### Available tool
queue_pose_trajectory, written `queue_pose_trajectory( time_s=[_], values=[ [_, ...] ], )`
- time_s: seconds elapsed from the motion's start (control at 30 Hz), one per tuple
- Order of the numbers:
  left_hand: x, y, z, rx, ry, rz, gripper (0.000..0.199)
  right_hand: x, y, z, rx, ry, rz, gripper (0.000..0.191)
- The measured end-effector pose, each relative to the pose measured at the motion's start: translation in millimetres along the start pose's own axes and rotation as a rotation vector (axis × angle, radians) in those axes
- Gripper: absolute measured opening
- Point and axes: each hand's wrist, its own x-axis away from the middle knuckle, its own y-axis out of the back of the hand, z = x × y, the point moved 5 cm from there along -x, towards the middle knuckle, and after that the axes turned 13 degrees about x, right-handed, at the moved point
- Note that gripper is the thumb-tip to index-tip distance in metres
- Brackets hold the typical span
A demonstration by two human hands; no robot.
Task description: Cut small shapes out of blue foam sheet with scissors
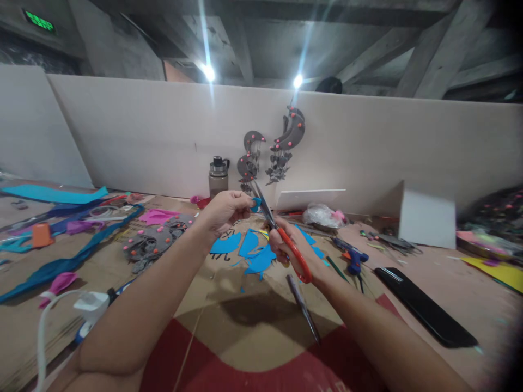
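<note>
Between the fingertips of my left hand (pixel 229 211) is a small blue piece of felt-like sheet (pixel 256 204). My right hand (pixel 281 239) is closed round a pair of scissors (pixel 300 260) with red handles, and the blades point up and away from me. They lie right beside the blue piece, slightly parted; I cannot tell whether they touch it. Below both hands, blue scraps (pixel 258 256) are spread on the cardboard (pixel 229 348). A dark pen-like stick (pixel 303 307) rests nearer to me.
A grey bottle (pixel 218 177) and grey crescent hangings (pixel 292 130) are by the white partition (pixel 163 130). At right are a blue glue gun (pixel 354 256) and a black phone (pixel 425 307). Blue strips (pixel 77 261), a grey crescent bundle (pixel 153 242) and a white cable (pixel 43 337) lie left.
</note>
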Motion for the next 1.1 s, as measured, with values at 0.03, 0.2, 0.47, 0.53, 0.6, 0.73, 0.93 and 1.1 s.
queue_pose_trajectory(
  time_s=[0.03,0.2,0.47,0.53,0.6,0.73,0.93,1.1],
  values=[
    [-0.2,0.2,0.1,-0.003,0.0,-0.001,0.015,0.1,-0.3,-0.1,-0.001,-0.001,0.005,0.04],
    [-0.4,0.4,-0.3,-0.001,0.005,-0.016,0.014,0.2,-2.9,-3.5,-0.027,-0.014,0.034,0.039],
    [-0.3,0.5,-0.4,-0.007,0.021,-0.02,0.015,0.7,-3.8,-4.9,-0.061,-0.027,0.054,0.036],
    [-0.4,0.4,0.2,0.01,0.028,-0.022,0.015,0.9,-4.7,-5.1,-0.065,-0.015,0.031,0.034],
    [-0.9,-1.2,1.5,0.062,0.026,-0.023,0.018,0.5,-7.0,-6.2,-0.093,-0.009,0.004,0.032],
    [-3.3,-8.3,10.4,0.293,-0.055,-0.058,0.02,-2.4,-9.7,-8.0,-0.256,-0.046,-0.101,0.035],
    [0.9,-25.8,53.1,0.455,-0.079,-0.172,0.021,-3.8,5.0,6.0,-0.435,0.032,-0.381,0.051],
    [14.5,-43.5,72.0,0.47,-0.03,-0.14,0.021,-5.3,14.5,0.7,-0.434,0.118,-0.507,0.046]
  ],
)
